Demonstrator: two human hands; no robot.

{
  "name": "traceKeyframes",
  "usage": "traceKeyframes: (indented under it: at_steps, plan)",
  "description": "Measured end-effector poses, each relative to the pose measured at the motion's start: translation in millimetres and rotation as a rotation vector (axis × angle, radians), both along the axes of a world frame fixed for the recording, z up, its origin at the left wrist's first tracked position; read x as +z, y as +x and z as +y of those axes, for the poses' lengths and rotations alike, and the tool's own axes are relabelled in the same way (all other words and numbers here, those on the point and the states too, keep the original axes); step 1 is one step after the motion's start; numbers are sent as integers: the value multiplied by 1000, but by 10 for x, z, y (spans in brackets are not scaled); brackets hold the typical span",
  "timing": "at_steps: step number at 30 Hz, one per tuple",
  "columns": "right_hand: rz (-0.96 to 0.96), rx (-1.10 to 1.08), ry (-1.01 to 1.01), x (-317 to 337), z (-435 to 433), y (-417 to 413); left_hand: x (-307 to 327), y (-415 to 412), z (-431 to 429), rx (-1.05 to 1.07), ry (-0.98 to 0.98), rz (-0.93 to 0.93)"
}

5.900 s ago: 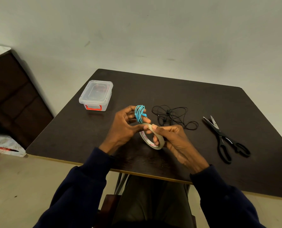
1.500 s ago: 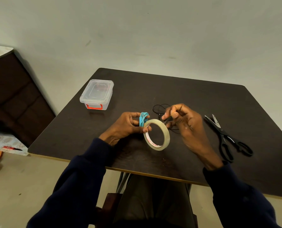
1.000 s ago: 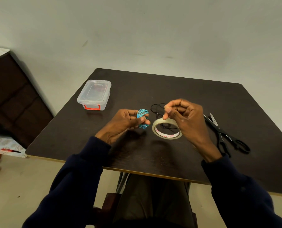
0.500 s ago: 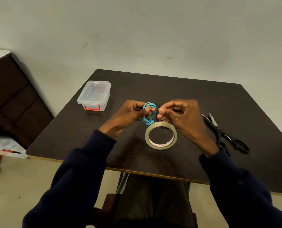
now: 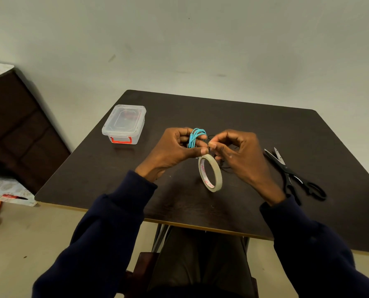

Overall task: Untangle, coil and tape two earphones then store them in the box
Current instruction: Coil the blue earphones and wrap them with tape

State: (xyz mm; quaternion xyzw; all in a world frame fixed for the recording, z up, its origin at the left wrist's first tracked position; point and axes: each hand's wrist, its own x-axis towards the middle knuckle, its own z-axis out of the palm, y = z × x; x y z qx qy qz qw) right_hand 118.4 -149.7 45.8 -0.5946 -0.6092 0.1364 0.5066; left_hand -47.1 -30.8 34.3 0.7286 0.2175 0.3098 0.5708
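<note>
Around the work, a clear plastic lidded box with a red clasp (image 5: 125, 123) sits shut near the left edge of the dark brown square table (image 5: 222, 108), well apart from the hands. Black-handled scissors (image 5: 291, 175) lie partly parted on the right, blades pointing away from the person, just beside the right wrist. A tangled black earphone cable (image 5: 225, 168) lies on the table behind the right hand (image 5: 239, 155), which covers nearly all of it; only thin loops peek out. A dark wooden cabinet (image 5: 18, 125) stands off the table's left.

The left hand (image 5: 172, 147) grips the coiled turquoise earphone (image 5: 197, 136) above the middle of the table, fingers curled round its lower half and thumb pressed across the front. The coil is a narrow bundle; its long axis runs nearly upright, the looped end pointing up and away towards the wall.

The right hand pinches thumb and forefinger at the top of the beige roll of adhesive tape (image 5: 217, 173), right beside the coil. That roll hangs on edge below the fingers, its opening facing left and towards the person.
</note>
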Motion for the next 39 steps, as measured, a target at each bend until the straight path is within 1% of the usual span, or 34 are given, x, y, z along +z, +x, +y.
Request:
traceKeyframes:
  at_steps: [6,11,13,18,23,29,32,36,39]
  plan:
    - [-10,-17,29,-8,53,9,0,64,-48,9,43,-39]
    - [-63,-50,34,-29,105,45,2,135,-73,96,77,-65]
    - [-42,-40,26,-7,111,49,5,148,-80,115,69,-82]
    - [95,-5,-2,47,97,31,29,158,-89,135,42,-117]
    - [192,-5,-37,55,100,35,41,154,-82,146,63,-113]
    - [129,-33,-40,82,116,41,67,158,-92,128,88,-88]
    - [152,-6,-39,107,108,46,78,160,-84,138,101,-89]
    - [237,-10,-2,39,19,0,115,151,-98,157,28,-141]
    - [198,-20,-95,-180,-59,-65,164,143,-67,179,-31,-163]
